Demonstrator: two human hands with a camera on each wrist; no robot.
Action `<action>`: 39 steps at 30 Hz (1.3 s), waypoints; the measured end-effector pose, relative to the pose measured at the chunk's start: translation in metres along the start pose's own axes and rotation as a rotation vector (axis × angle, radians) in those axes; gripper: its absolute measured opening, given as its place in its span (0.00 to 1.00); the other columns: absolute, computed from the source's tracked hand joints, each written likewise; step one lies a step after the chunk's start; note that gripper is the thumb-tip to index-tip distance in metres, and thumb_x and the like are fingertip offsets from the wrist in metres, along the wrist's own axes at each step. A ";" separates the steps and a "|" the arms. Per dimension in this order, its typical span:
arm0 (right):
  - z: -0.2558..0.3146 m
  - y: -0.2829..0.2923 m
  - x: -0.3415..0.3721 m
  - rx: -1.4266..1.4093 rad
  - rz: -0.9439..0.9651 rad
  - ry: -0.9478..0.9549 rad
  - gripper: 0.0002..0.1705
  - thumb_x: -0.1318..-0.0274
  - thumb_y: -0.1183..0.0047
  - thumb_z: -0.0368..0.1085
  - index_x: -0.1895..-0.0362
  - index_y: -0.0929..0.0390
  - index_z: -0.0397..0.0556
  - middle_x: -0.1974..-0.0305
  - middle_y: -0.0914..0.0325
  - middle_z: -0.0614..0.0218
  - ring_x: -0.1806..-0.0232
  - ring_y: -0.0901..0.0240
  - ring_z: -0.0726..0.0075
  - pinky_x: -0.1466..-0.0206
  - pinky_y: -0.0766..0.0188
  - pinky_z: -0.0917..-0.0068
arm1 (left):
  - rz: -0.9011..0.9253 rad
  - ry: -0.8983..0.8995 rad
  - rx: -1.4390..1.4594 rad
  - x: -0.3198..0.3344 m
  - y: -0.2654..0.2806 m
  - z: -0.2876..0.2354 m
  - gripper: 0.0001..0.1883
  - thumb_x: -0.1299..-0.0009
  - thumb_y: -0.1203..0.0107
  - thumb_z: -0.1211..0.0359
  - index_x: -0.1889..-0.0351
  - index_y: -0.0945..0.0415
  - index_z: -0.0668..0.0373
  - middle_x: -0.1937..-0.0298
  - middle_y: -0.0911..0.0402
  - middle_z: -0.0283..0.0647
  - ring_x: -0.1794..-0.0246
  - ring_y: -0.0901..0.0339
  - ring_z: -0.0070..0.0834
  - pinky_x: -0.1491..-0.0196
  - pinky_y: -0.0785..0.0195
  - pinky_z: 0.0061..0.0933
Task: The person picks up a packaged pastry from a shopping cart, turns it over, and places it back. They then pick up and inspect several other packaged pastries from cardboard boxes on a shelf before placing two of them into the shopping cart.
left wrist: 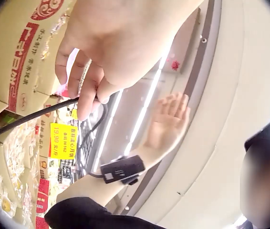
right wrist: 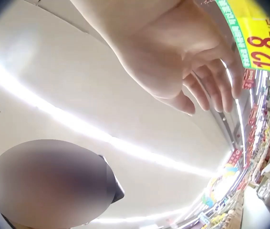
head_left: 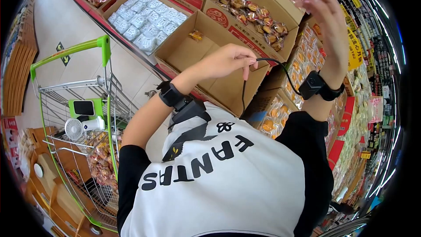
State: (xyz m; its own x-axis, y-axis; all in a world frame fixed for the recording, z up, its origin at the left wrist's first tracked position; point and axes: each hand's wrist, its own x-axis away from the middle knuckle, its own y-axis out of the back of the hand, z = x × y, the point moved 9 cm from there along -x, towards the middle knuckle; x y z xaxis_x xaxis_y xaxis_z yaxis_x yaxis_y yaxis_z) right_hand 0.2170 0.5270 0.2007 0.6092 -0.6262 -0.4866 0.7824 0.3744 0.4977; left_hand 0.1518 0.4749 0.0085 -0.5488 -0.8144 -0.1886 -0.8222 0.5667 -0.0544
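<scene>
My left hand [head_left: 221,62] pinches a thin black cable [head_left: 272,60] between thumb and fingertips, above an open cardboard box [head_left: 210,24]. One length of that cable arcs across to the black camera [head_left: 312,84] strapped on my right wrist; another hangs down toward my shirt. In the left wrist view, the cable [left wrist: 35,114] passes through the curled fingers of the left hand [left wrist: 111,52]. Raised at the right, my right hand [head_left: 323,15] has loosely extended fingers and holds nothing. The right wrist view shows this hand [right wrist: 182,57] against the ceiling, fingers relaxed.
A small wrapped pastry [head_left: 196,35] lies in the cardboard box. White packets [head_left: 147,17] and wrapped mooncakes [head_left: 252,13] fill neighbouring boxes. At left stands a green-handled shopping cart [head_left: 70,52] carrying a small white fan [head_left: 74,128]. Packed shelves line the right.
</scene>
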 end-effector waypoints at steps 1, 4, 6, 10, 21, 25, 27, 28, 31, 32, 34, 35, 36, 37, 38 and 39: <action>-0.016 -0.003 0.005 0.039 0.087 -0.043 0.18 0.47 0.55 0.40 0.54 0.33 0.44 0.61 0.28 0.64 0.61 0.31 0.72 0.57 0.34 0.76 | -0.001 -0.010 -0.084 0.000 -0.001 -0.008 0.09 0.33 0.59 0.68 0.67 0.29 0.63 0.76 0.25 0.35 0.77 0.30 0.15 0.67 0.38 0.20; -0.024 -0.019 0.028 0.155 0.198 -0.090 0.17 0.47 0.54 0.38 0.52 0.32 0.47 0.60 0.28 0.68 0.60 0.31 0.74 0.57 0.35 0.78 | 0.011 -0.024 -0.255 -0.004 -0.007 -0.020 0.10 0.34 0.58 0.68 0.67 0.29 0.65 0.75 0.25 0.36 0.80 0.30 0.18 0.71 0.38 0.21; -0.034 -0.052 0.056 0.109 0.563 -0.324 0.17 0.47 0.56 0.37 0.53 0.33 0.45 0.59 0.29 0.63 0.58 0.32 0.72 0.56 0.37 0.76 | 0.025 -0.028 -0.341 -0.007 -0.012 -0.025 0.10 0.34 0.58 0.69 0.67 0.30 0.66 0.75 0.25 0.37 0.81 0.30 0.19 0.72 0.38 0.21; -0.071 -0.076 0.092 0.270 0.972 -0.396 0.15 0.48 0.53 0.36 0.57 0.32 0.44 0.70 0.26 0.66 0.68 0.29 0.77 0.66 0.35 0.79 | -0.023 -0.097 -0.545 -0.014 -0.018 -0.039 0.08 0.36 0.57 0.70 0.68 0.29 0.65 0.75 0.26 0.41 0.83 0.30 0.22 0.73 0.38 0.22; -0.117 0.056 0.096 0.391 0.440 -0.791 0.06 0.52 0.52 0.32 0.70 0.27 0.41 0.85 0.31 0.71 0.84 0.33 0.81 0.82 0.37 0.84 | -0.123 -0.030 -0.110 0.017 0.005 -0.001 0.12 0.34 0.58 0.70 0.52 0.34 0.60 0.73 0.28 0.32 0.68 0.30 0.17 0.65 0.37 0.18; -0.120 0.184 0.105 0.672 0.081 -0.808 0.11 0.52 0.54 0.29 0.61 0.28 0.43 0.84 0.32 0.72 0.84 0.37 0.82 0.81 0.40 0.85 | -0.177 0.088 -0.112 0.049 0.035 0.034 0.11 0.34 0.58 0.70 0.55 0.32 0.62 0.71 0.28 0.33 0.67 0.30 0.18 0.63 0.37 0.17; -0.096 0.223 0.108 0.760 -0.001 -0.867 0.13 0.52 0.56 0.29 0.59 0.28 0.44 0.83 0.33 0.72 0.84 0.38 0.82 0.82 0.42 0.85 | -0.214 0.132 -0.161 0.063 0.048 0.048 0.11 0.34 0.58 0.70 0.56 0.32 0.62 0.71 0.28 0.33 0.67 0.30 0.18 0.63 0.37 0.18; -0.081 0.238 0.110 0.760 -0.048 -0.869 0.14 0.51 0.57 0.29 0.57 0.29 0.44 0.83 0.34 0.73 0.84 0.38 0.82 0.82 0.42 0.86 | -0.260 0.164 -0.128 0.070 0.055 0.058 0.10 0.34 0.58 0.71 0.57 0.32 0.62 0.72 0.28 0.33 0.68 0.31 0.18 0.63 0.38 0.17; -0.037 0.285 0.110 0.880 -0.099 -0.846 0.15 0.47 0.58 0.32 0.54 0.30 0.48 0.82 0.37 0.77 0.82 0.40 0.84 0.79 0.43 0.86 | -0.314 0.205 -0.096 0.084 0.065 0.074 0.09 0.34 0.59 0.71 0.58 0.31 0.62 0.73 0.28 0.33 0.69 0.32 0.18 0.63 0.39 0.17; -0.022 0.303 0.109 0.925 -0.113 -0.788 0.16 0.47 0.59 0.33 0.53 0.31 0.47 0.82 0.37 0.77 0.81 0.40 0.85 0.79 0.42 0.87 | -0.324 0.212 -0.095 0.086 0.066 0.076 0.09 0.34 0.59 0.71 0.58 0.31 0.62 0.73 0.28 0.33 0.70 0.32 0.18 0.63 0.39 0.17; 0.010 0.357 0.107 1.098 -0.246 -0.724 0.17 0.47 0.59 0.33 0.51 0.32 0.47 0.81 0.36 0.77 0.81 0.39 0.85 0.79 0.42 0.88 | -0.325 0.218 -0.079 0.086 0.063 0.077 0.10 0.34 0.59 0.71 0.58 0.31 0.62 0.73 0.28 0.34 0.70 0.32 0.18 0.63 0.38 0.17; 0.031 0.331 0.096 1.097 -0.247 -0.728 0.17 0.47 0.59 0.33 0.51 0.32 0.47 0.81 0.36 0.77 0.81 0.39 0.85 0.79 0.42 0.88 | -0.326 0.224 -0.063 0.087 0.062 0.077 0.10 0.34 0.59 0.72 0.58 0.31 0.62 0.73 0.28 0.34 0.70 0.32 0.18 0.63 0.38 0.17; 0.069 0.290 0.087 1.097 -0.457 -0.740 0.19 0.56 0.58 0.28 0.56 0.30 0.40 0.83 0.34 0.69 0.85 0.39 0.78 0.85 0.43 0.82 | -0.321 0.226 -0.063 0.086 0.061 0.078 0.10 0.34 0.59 0.72 0.58 0.31 0.62 0.73 0.28 0.34 0.70 0.32 0.18 0.63 0.38 0.17; 0.095 0.272 0.087 1.091 -0.667 -0.748 0.20 0.65 0.56 0.22 0.60 0.27 0.33 0.85 0.32 0.61 0.89 0.40 0.71 0.90 0.45 0.77 | -0.318 0.214 -0.060 0.085 0.059 0.079 0.10 0.34 0.59 0.71 0.58 0.31 0.62 0.72 0.27 0.34 0.69 0.32 0.18 0.63 0.39 0.17; 0.097 0.277 0.086 1.092 -0.670 -0.751 0.20 0.65 0.56 0.22 0.60 0.27 0.33 0.85 0.32 0.61 0.89 0.40 0.71 0.90 0.45 0.77 | -0.315 0.201 -0.057 0.084 0.058 0.079 0.10 0.34 0.59 0.70 0.58 0.31 0.63 0.72 0.27 0.34 0.69 0.32 0.18 0.63 0.39 0.18; 0.102 0.281 0.076 1.258 -0.591 -0.673 0.12 0.71 0.55 0.23 0.73 0.28 0.33 0.88 0.35 0.63 0.89 0.43 0.70 0.87 0.47 0.71 | -0.311 0.201 -0.056 0.083 0.057 0.080 0.10 0.34 0.59 0.70 0.58 0.31 0.63 0.72 0.27 0.34 0.69 0.32 0.18 0.63 0.39 0.18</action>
State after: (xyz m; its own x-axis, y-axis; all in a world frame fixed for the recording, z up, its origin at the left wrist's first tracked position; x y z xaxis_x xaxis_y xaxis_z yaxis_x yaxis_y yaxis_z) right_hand 0.4701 0.5149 0.3770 -0.1774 -0.7842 -0.5947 0.0610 -0.6119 0.7886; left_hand 0.0714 0.4493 -0.0889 -0.2855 -0.9580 0.0252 -0.9582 0.2850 -0.0236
